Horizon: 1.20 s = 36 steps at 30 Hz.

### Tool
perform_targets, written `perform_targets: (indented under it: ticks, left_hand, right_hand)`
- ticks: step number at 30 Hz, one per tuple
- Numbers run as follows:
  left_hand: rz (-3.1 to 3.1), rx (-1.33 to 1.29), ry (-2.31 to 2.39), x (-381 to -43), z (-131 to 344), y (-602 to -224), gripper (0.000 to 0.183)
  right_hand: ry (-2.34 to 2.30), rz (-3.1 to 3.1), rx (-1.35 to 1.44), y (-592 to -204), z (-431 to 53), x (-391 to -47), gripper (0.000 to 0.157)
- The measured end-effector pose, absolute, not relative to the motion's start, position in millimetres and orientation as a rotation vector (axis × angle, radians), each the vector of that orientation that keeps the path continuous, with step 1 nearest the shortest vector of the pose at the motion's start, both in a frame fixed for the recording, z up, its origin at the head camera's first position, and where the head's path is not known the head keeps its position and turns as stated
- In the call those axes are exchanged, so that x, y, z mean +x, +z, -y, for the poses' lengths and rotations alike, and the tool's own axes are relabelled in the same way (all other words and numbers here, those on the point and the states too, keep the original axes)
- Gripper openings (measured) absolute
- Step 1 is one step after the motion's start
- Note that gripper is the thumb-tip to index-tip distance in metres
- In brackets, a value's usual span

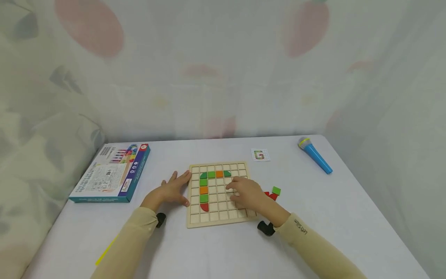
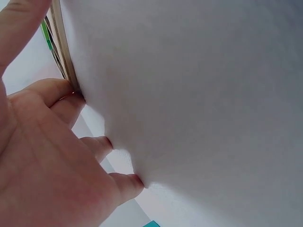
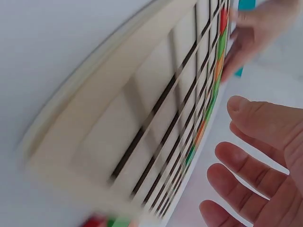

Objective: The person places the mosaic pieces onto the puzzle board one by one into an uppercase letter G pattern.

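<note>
A wooden grid board point(image 1: 223, 223) lies flat on the white table. Coloured tiles form a row and a column on it: a dark green rounded tile point(image 1: 203, 176), a light green square point(image 1: 211, 174) and an orange square point(image 1: 219, 174) among them, with a red rounded tile point(image 1: 204, 207) at the column's lower end. My left hand point(image 1: 170, 190) rests spread at the board's left edge; in the left wrist view its fingertips point(image 2: 129, 184) press the table. Over the board's right half hovers my right hand point(image 1: 248, 193), fingers loosely bent, holding nothing in the right wrist view.
Right of the board lie loose red tiles point(image 1: 273, 196) and a green square tile point(image 1: 276, 190), partly behind the right forearm. A small pattern card point(image 1: 260, 155) and a blue toy microphone point(image 1: 316, 155) lie farther back. A flat box point(image 1: 111, 174) sits at left.
</note>
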<state>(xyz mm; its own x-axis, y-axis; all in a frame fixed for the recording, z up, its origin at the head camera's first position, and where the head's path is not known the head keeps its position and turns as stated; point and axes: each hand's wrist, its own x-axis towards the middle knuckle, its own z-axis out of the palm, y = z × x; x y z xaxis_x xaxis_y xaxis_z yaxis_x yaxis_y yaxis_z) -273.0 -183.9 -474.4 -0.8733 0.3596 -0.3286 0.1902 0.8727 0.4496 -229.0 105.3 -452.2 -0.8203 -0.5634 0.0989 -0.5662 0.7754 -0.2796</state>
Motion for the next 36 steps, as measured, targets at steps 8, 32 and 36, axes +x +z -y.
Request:
perform_targets:
  ticks: [8, 32, 36]
  left_hand:
    - [-2.639, 0.434, 0.62, -272, 188, -474, 0.113]
    - [-2.635, 0.443, 0.63, -269, 187, -473, 0.112]
    - [-2.629, 0.45, 0.643, -270, 186, -473, 0.111]
  right_hand:
    - [0.534, 2.995, 0.661, -452, -166, -234, 0.03]
    - [0.525, 3.218, 0.541, -460, -238, -235, 0.027]
    - [0.462, 3.225, 0.553, -462, -239, -237, 0.024]
